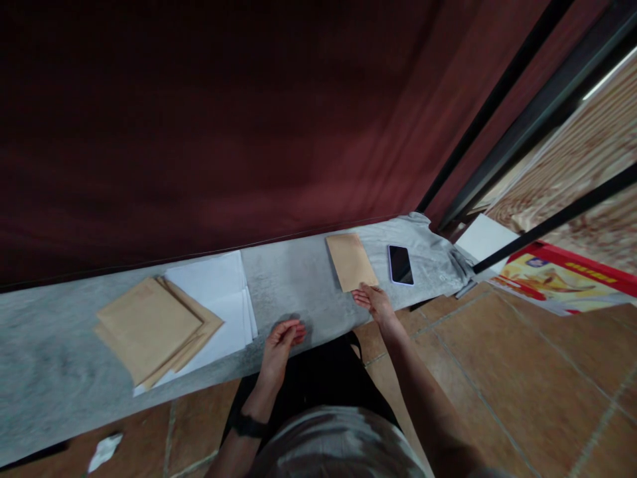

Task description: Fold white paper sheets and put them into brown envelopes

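Observation:
At the front edge of the grey cloth, my right hand (pixel 373 301) pinches the near corner of a brown paper envelope (pixel 351 260), thumb on top and fingers beneath. The envelope lies nearly flat. To its left, my left hand (pixel 283 346) is above the front edge of the cloth, empty, with its fingers loosely bent and apart. A stack of brown envelopes (pixel 149 325) lies farther left, fanned unevenly. Partly under that stack are white paper sheets (pixel 219 299). A phone (pixel 401 265) with a dark screen rests just right of the single envelope.
The grey cloth (pixel 293 272) covers a long narrow surface against a dark red curtain (pixel 223 146). Black poles (pixel 497 99) rise at the right. A red and yellow box (pixel 557 279) stands beyond them. A white scrap (pixel 105 451) lies on the tiled floor (pixel 502 358).

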A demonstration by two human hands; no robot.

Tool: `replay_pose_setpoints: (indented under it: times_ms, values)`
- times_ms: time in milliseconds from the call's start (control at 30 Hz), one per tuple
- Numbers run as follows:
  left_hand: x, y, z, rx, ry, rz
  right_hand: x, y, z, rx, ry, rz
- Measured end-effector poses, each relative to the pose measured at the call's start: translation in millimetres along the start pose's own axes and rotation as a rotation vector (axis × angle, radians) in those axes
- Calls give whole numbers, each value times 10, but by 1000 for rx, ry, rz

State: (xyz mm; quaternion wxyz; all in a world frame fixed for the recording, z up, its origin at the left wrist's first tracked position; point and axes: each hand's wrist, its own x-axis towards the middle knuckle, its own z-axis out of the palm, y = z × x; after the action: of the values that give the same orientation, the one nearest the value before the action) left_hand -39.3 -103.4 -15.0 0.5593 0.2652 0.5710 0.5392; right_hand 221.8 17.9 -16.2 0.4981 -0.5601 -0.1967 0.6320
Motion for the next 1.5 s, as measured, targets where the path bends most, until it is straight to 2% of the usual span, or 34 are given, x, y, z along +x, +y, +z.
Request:
replay_pose_setpoints:
  times_ms: [533,633,700,867,967,1100,1233,1367,1500]
  values:
    - [-23,-34,-27,9,-27,-5,16,12,-4,-30,4,-27]
    - [-17,-89,-51,48,-37,27,6,7,-18,-68,-5,-22]
    - [-10,-108,-99,144,-10,102,-12,12,-39,-93,-14,-29]
    - [16,3,-412,713,114,536,-75,96,-76,-175,-39,-90]
    - [19,97,-690,1004,237,686,-111,214,-41,-249,-43,-165]
    - [-18,87,-1041,1327,360,713,-170,386,53,-381,-61,-281]
    - [-84,38,-1287,1514,323,702,-238,485,113,-593,-50,-422]
    - [-132,124,-1390,1588,264,669,-298,521,120,-870,-21,-574]
    - [-148,255,-1444,1610,217,665,-326,542,106,-948,-36,-628]
